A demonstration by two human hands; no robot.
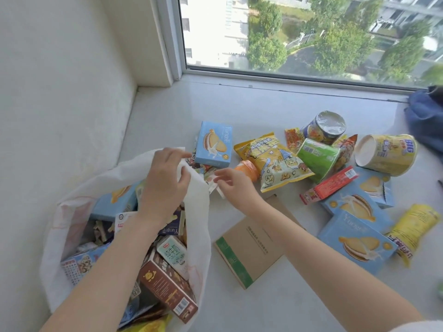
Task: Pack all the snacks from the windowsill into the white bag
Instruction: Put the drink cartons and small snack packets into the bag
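Nearest to me, the white bag (199, 188) is sitting at the left end of the windowsill (263, 111), already partly filled: a brown box (167, 288), a milk carton (173, 255) and a couple of blue biscuit boxes are lying inside. I am gripping the bag's rim with my left hand (165, 183), fingers curled round the plastic, holding the mouth open. My right hand (236, 185) is reaching just beside the bag toward a small flat packet (211, 180); its fingers are loosely spread, touching or nearly touching it, not yet closing on it. Plenty is still waiting on the sill: a blue box (214, 143), a yellow popcorn bag (273, 161), a green cup (317, 158), two round tubs, a red box (328, 185), more blue boxes and a yellow packet (414, 228). I am judging myself somewhere around halfway.
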